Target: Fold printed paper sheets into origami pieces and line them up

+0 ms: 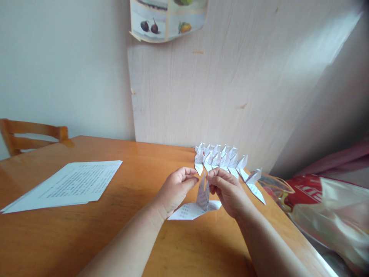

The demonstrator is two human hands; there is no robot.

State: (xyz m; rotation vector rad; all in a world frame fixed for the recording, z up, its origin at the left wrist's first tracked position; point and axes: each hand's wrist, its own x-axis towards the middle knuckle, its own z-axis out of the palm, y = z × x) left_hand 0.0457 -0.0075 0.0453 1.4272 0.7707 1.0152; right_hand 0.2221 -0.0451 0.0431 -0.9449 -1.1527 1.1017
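A folded paper crane (203, 196), made of white printed paper, stands on the wooden table in front of me. Its wings spread to both sides, and two narrow points rise from its middle. My right hand (229, 189) pinches the right-hand point between thumb and fingers. Beside the left-hand point is my left hand (179, 188), its thumb and forefinger curved with a small gap between them and nothing visibly held. Behind both hands, several finished paper cranes (215, 158) stand in close rows. Another crane (255, 184) sits apart, near the table's right edge.
A stack of printed sheets (83, 182) lies on the left of the wooden table (138, 169). A chair (34, 129) stands beyond its far left corner. Bags, one red and white (311, 192), crowd the right edge. A fruit poster (168, 19) hangs on the wall.
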